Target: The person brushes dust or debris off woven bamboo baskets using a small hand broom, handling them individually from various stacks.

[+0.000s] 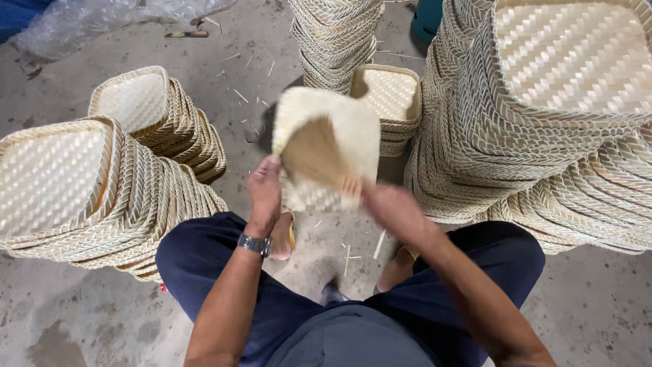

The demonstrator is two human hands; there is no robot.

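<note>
A square woven bamboo basket (326, 146), pale and motion-blurred, is held up in front of my knees. My left hand (265, 190), with a metal watch on the wrist, grips its lower left edge. Its lower right edge, near a comb-like fringe of strips, is gripped by my right hand (394, 211). I sit with dark trousers and bare feet on a concrete floor.
Tall leaning stacks of the same woven baskets stand all around: one at the left (61, 183), one behind it (146, 109), a very large one at the right (557, 102), a small one ahead (390, 102). Bamboo slivers litter the floor (244, 75). Clear plastic sheeting (95, 20) lies at the top left.
</note>
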